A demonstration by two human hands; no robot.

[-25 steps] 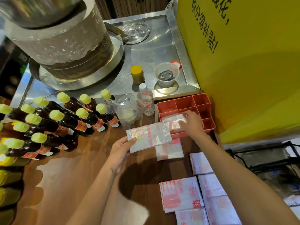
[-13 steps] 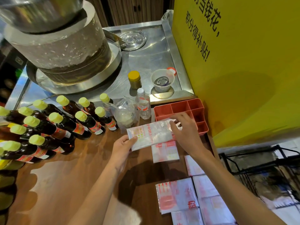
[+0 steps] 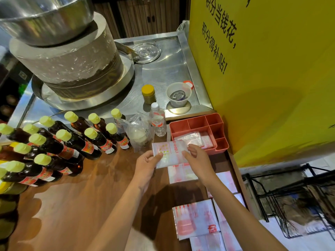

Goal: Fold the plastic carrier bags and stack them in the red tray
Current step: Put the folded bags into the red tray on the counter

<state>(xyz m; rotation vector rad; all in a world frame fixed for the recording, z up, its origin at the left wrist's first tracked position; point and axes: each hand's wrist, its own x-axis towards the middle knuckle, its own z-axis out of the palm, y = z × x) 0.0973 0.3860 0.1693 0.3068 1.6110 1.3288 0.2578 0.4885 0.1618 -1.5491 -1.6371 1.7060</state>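
Nearest to me, flat white plastic carrier bags with red print (image 3: 196, 221) are lying on the brown wooden counter (image 3: 76, 200), running off the bottom edge, so I am not seeing how many there are. Above them my left hand (image 3: 146, 164) is pinching the left edge of a folded translucent bag with red lettering (image 3: 169, 153), thumb on top, while my right hand (image 3: 196, 160) is gripping its right edge, fingers curling over the plastic; the fingers beneath are hidden from me. The bag is hanging just above another folded bag (image 3: 181, 173), which is lying partly covered by it and by my right wrist. Just beyond, the red plastic compartment tray (image 3: 220, 136) is holding folded bags (image 3: 194, 139) in its large front section; I am unable to tell how many are stacked there. To the left, dark glass bottles with pale yellow caps (image 3: 72, 142) are crowding the counter, several cut off at the frame's edge. Farther back a grey stone mill (image 3: 72, 58) is sitting on a steel tray (image 3: 170, 69).
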